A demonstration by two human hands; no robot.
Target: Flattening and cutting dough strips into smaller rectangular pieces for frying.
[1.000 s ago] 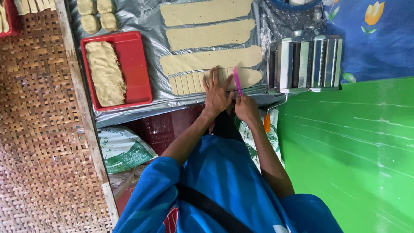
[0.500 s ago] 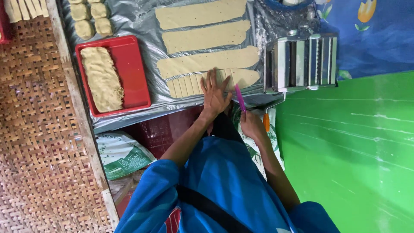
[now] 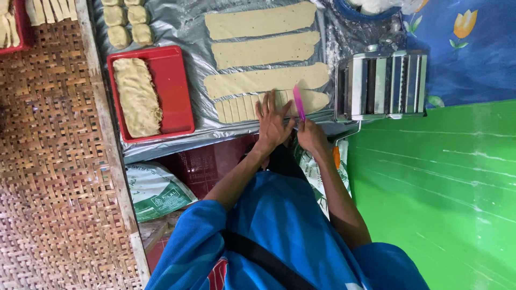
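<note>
Foil table [image 3: 177,27]; left hand [image 3: 273,121] hides dough [image 3: 236,109].

The left hand [image 3: 273,122] lies flat over the nearest dough strip [image 3: 317,101], hiding the middle of it; how far the cuts run beneath the palm cannot be told. The right hand [image 3: 312,135] closes round the lower end of a pink cutter [image 3: 299,102], so its handle is concealed and its edge is too thin to make out. A red tray [image 3: 20,27] at the upper left is cut off by the frame, as is a blue bowl [image 3: 365,12] at the top. The metal roller machine [image 3: 382,85] shows only its top face; its crank is unclear. The person's head and lower body lie outside the frame.
</note>
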